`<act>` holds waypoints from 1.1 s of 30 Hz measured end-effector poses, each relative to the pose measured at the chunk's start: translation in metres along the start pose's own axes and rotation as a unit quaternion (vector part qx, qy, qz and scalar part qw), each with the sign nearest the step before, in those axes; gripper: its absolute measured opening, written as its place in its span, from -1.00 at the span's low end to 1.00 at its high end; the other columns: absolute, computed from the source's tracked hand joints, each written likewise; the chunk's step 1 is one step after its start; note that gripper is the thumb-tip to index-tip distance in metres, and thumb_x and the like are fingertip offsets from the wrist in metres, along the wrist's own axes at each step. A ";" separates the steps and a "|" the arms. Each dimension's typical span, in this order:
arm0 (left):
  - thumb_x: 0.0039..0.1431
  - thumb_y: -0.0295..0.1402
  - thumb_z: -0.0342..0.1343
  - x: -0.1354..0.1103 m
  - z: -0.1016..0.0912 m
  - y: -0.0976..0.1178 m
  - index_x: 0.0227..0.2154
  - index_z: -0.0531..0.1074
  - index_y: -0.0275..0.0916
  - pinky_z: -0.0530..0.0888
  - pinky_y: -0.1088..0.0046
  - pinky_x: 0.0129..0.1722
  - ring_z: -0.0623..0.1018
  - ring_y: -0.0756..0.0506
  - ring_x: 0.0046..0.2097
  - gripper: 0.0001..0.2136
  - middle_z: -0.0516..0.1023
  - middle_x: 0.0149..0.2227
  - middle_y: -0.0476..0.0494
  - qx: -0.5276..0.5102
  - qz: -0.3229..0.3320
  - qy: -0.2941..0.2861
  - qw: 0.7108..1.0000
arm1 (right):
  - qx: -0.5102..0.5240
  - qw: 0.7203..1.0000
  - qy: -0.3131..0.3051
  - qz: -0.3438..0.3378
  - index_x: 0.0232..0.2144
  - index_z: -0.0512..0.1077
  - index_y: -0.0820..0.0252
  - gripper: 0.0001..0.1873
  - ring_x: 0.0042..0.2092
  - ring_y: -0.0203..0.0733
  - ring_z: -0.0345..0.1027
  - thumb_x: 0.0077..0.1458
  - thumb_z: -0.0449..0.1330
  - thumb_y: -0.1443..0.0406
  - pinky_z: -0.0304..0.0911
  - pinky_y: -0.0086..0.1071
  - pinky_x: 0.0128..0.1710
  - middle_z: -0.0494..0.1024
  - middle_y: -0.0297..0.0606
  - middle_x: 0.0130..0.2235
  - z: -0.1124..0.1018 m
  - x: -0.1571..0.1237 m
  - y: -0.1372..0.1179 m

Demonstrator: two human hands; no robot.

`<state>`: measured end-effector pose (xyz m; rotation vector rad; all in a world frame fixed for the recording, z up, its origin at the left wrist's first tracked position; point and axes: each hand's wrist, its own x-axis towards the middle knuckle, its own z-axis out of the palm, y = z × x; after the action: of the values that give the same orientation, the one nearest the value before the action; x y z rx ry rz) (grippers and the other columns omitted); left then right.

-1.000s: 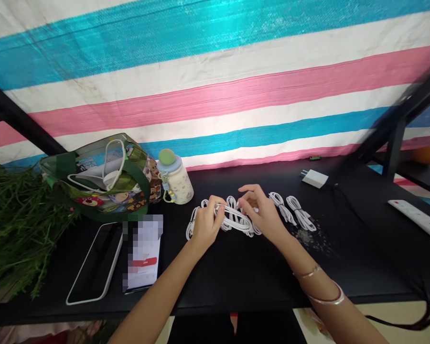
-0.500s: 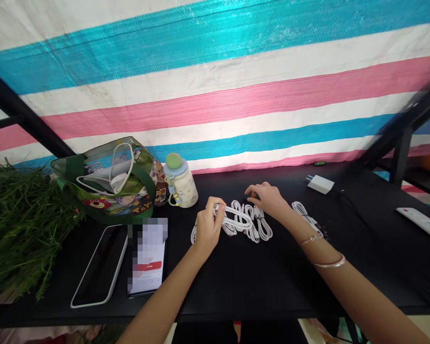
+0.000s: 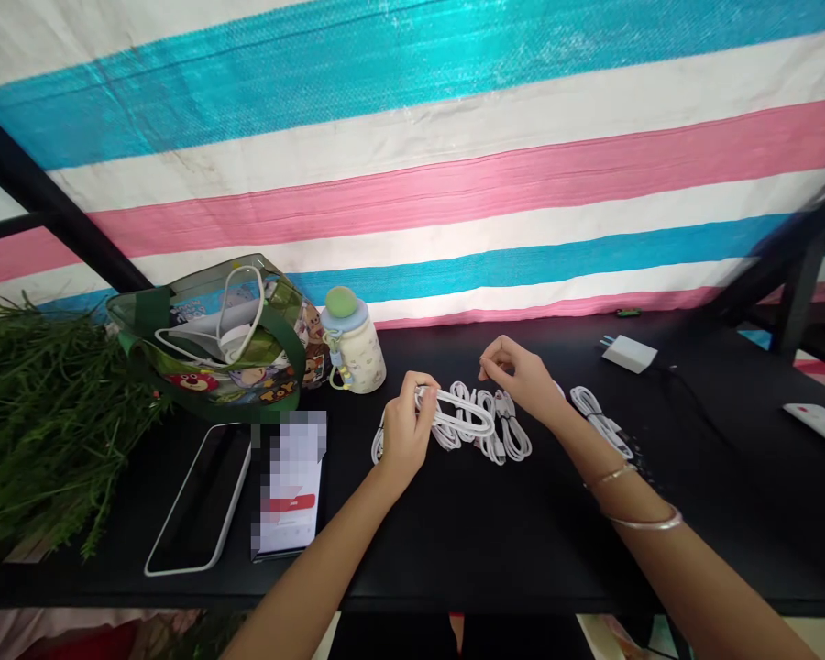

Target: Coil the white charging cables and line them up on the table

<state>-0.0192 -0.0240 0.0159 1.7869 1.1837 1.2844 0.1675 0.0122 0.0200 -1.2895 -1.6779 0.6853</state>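
Several coiled white cables (image 3: 495,431) lie in a row on the black table (image 3: 488,541). My left hand (image 3: 404,431) is closed round one looped white cable (image 3: 464,414), holding it just above the others. My right hand (image 3: 522,378) hovers behind the row with thumb and forefinger pinched on something small and dark that I cannot make out. Two bangles sit on my right wrist. More coiled cables (image 3: 601,420) lie to the right of my right hand.
A green cartoon-print bag (image 3: 213,348) with white cords stands at the back left beside a small bottle (image 3: 352,341). Two phones (image 3: 203,500) lie at the front left, green plants (image 3: 34,412) further left. A white charger (image 3: 631,353) and power strip (image 3: 821,426) are at the right.
My right hand has let go of the looped cable, reached back over the row, and now rises with its fingertips pinched. My left hand keeps its hold on the loop.
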 end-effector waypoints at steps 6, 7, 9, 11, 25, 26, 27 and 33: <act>0.19 -0.16 -0.10 0.001 0.006 -0.003 -0.41 0.26 -0.19 0.23 0.56 -0.57 0.28 0.04 -0.60 -0.79 0.24 -0.62 0.12 -0.092 -0.056 0.022 0.994 | 0.208 0.978 -0.029 0.014 -0.52 0.22 0.11 -0.72 -0.58 -0.35 0.17 -0.04 0.20 0.09 0.10 -0.44 -0.55 0.30 -0.48 -0.64 0.025 -0.018 -0.024; 0.18 -0.15 -0.10 0.002 0.007 -0.003 -0.42 0.26 -0.18 0.24 0.56 -0.58 0.29 0.04 -0.60 -0.78 0.24 -0.62 0.12 -0.107 -0.063 0.021 0.992 | 0.222 0.974 -0.028 0.019 -0.53 0.23 0.11 -0.70 -0.59 -0.37 0.13 -0.05 0.22 0.08 0.06 -0.45 -0.57 0.27 -0.49 -0.64 0.028 -0.020 -0.026; 0.17 -0.14 -0.09 0.002 0.008 -0.004 -0.42 0.25 -0.18 0.25 0.56 -0.58 0.29 0.05 -0.60 -0.77 0.24 -0.62 0.13 -0.127 -0.072 0.019 0.989 | 0.242 0.970 -0.020 0.026 -0.53 0.24 0.12 -0.67 -0.59 -0.39 0.11 -0.07 0.24 0.05 0.03 -0.46 -0.58 0.27 -0.48 -0.63 0.033 -0.023 -0.028; 0.18 -0.13 -0.08 0.002 0.009 -0.004 -0.42 0.25 -0.18 0.26 0.57 -0.59 0.29 0.05 -0.61 -0.77 0.24 -0.63 0.14 -0.137 -0.077 0.014 0.988 | 0.254 0.967 -0.009 0.033 -0.52 0.26 0.13 -0.64 -0.59 -0.39 0.10 -0.09 0.26 0.02 0.01 -0.47 -0.60 0.28 -0.48 -0.63 0.035 -0.026 -0.029; 0.08 -0.03 0.02 0.004 0.012 -0.002 -0.47 0.23 -0.19 0.21 0.63 -0.69 0.24 0.10 -0.64 -0.69 0.15 -0.63 0.16 -0.214 -0.136 -0.022 0.967 | 0.364 0.925 -0.049 0.094 -0.51 0.30 0.14 -0.53 -0.73 -0.44 0.00 -0.19 0.31 -0.09 -0.05 -0.50 -0.75 0.26 -0.56 -0.75 0.040 -0.033 -0.031; 0.07 -0.02 0.03 0.004 0.012 -0.002 -0.47 0.23 -0.19 0.21 0.63 -0.69 0.23 0.10 -0.64 -0.68 0.15 -0.64 0.17 -0.220 -0.139 -0.022 0.965 | 0.365 0.925 -0.049 0.094 -0.52 0.30 0.14 -0.53 -0.74 -0.44 0.00 -0.19 0.31 -0.09 -0.06 -0.50 -0.76 0.26 -0.56 -0.75 0.040 -0.033 -0.031; 0.06 -0.01 0.03 0.004 0.012 -0.001 -0.47 0.23 -0.19 0.20 0.63 -0.69 0.23 0.10 -0.65 -0.68 0.15 -0.65 0.17 -0.227 -0.142 -0.023 0.963 | 0.365 0.925 -0.047 0.094 -0.52 0.30 0.14 -0.53 -0.74 -0.44 -0.01 -0.19 0.31 -0.09 -0.07 -0.51 -0.75 0.26 -0.56 -0.75 0.041 -0.034 -0.031; 0.05 0.01 0.07 0.004 0.012 0.001 -0.48 0.22 -0.19 0.17 0.64 -0.72 0.19 0.11 -0.68 -0.65 0.14 -0.67 0.18 -0.257 -0.138 -0.011 0.956 | 0.341 0.938 -0.026 0.066 -0.48 0.34 0.15 -0.54 -0.70 -0.44 0.00 -0.14 0.28 -0.09 -0.07 -0.50 -0.72 0.28 -0.52 -0.70 0.045 -0.037 -0.032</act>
<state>-0.0071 -0.0209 0.0146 1.2101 0.9347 1.2569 0.1148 -0.0292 0.0148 -0.8829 -1.2205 1.2556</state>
